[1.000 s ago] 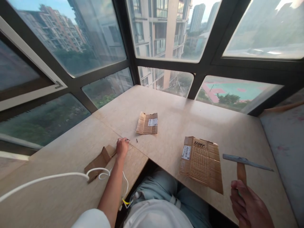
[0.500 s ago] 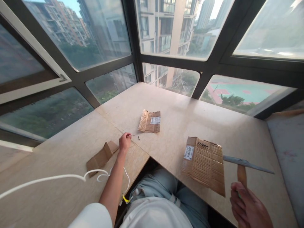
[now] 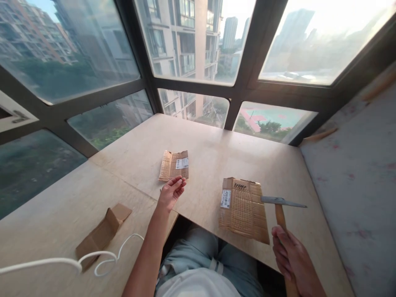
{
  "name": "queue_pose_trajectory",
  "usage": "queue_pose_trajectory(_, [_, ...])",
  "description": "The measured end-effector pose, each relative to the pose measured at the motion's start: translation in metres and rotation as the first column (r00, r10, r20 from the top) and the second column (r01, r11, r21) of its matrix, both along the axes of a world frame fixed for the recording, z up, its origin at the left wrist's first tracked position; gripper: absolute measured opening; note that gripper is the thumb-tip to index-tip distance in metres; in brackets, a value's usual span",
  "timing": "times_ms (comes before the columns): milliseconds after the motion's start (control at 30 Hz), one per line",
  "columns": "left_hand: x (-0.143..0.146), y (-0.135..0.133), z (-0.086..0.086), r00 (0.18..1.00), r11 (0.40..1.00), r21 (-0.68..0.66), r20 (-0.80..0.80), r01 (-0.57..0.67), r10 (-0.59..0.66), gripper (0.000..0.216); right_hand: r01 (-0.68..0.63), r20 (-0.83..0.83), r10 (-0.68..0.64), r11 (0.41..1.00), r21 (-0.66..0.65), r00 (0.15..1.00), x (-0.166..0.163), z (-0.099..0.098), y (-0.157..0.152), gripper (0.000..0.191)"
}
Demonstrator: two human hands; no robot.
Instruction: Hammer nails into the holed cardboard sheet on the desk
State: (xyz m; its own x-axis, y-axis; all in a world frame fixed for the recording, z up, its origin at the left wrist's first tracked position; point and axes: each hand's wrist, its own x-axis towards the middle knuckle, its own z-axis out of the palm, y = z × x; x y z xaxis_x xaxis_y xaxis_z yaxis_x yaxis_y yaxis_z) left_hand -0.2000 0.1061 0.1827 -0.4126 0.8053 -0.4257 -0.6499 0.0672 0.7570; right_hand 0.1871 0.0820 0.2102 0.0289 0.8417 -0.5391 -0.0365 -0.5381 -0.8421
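Note:
My right hand (image 3: 286,247) is closed around the wooden handle of a hammer (image 3: 280,214), its grey metal head raised at the right edge of the large cardboard piece. My left hand (image 3: 173,192) is closed in a pinch, palm turned up, just in front of the small cardboard piece (image 3: 168,165) with a white label. A thin dark nail showed at those fingertips a moment ago; now it is barely visible. Several dark nails (image 3: 239,186) lie in a row on the large cardboard piece (image 3: 247,210). Another small dark piece (image 3: 160,191) shows partly beside my left hand.
A folded brown cardboard piece (image 3: 102,233) lies on the left of the pale tabletop (image 3: 204,144), with a white cable (image 3: 46,262) over it. Windows border the far side, and a patterned wall (image 3: 340,185) stands at the right. My legs are under the front edge.
My view has turned to the right. My left hand has moved right towards the large cardboard and rolled palm up, still pinching. The hammer has come closer to the large cardboard piece.

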Motion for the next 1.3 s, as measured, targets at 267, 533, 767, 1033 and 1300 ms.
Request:
queue_pose_trajectory(267, [0.072,0.05,0.016,0.936,0.941,0.118,-0.202,0.316,-0.289,0.038,0.029,-0.046,-0.028,0.999,0.017,0.999,0.007,-0.005,-0.002,0.052])
queue_pose_trajectory(533, [0.151,0.108,0.034,0.631,0.806,0.119,-0.691,0.58,-0.352,0.029,0.071,-0.097,-0.067,0.997,0.037,0.993,0.018,-0.011,0.002,0.051])
queue_pose_trajectory(767, [0.172,0.137,0.017,0.159,0.668,0.035,-0.979,0.744,-0.125,0.014,0.093,-0.113,-0.09,0.996,0.014,0.989,0.023,-0.016,0.004,0.052])
queue_pose_trajectory(1033, [0.169,0.14,-0.006,0.16,0.657,-0.015,-0.965,0.754,-0.206,0.011,0.075,-0.148,-0.076,0.997,-0.013,0.986,0.028,-0.024,0.004,0.05])
queue_pose_trajectory(1300, [0.176,0.143,-0.008,0.178,0.637,-0.016,-0.954,0.771,-0.24,0.013,0.075,-0.149,-0.077,0.997,-0.021,0.986,0.028,-0.025,0.005,0.052])
